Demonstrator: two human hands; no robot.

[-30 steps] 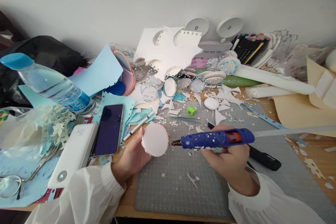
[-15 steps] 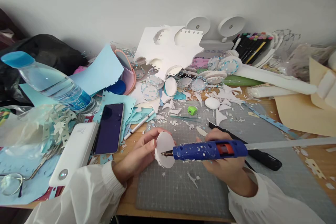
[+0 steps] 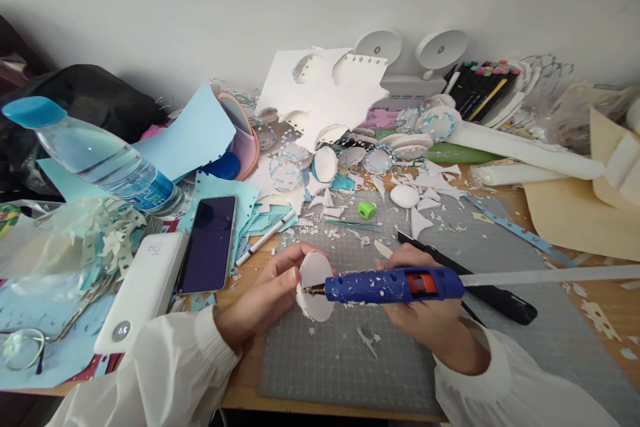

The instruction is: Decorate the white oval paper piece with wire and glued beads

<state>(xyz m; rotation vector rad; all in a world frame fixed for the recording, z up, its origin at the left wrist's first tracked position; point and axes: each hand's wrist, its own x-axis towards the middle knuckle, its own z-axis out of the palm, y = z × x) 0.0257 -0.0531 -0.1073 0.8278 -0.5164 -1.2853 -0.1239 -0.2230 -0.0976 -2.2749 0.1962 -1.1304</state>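
My left hand (image 3: 273, 291) is closed on a white paper disc (image 3: 316, 272), holding it on edge above the grey cutting mat (image 3: 350, 360). My right hand (image 3: 425, 313) grips a blue glue gun (image 3: 390, 285) speckled with white scraps. Its metal nozzle touches the disc's face near the left rim. A long clear glue stick (image 3: 550, 275) sticks out of the gun's back toward the right.
A black-handled knife (image 3: 480, 293) lies behind my right hand. A phone (image 3: 207, 245), white power bank (image 3: 143, 291), water bottle (image 3: 95, 160) and glasses (image 3: 20, 350) sit at the left. Paper scraps, a green sharpener (image 3: 367, 211), decorated discs, markers (image 3: 483, 87) and rolled paper (image 3: 520, 150) crowd the back.
My left hand lowered the disc and turned it from facing me to edge-on. The glue gun moved left and down until its nozzle met the disc.
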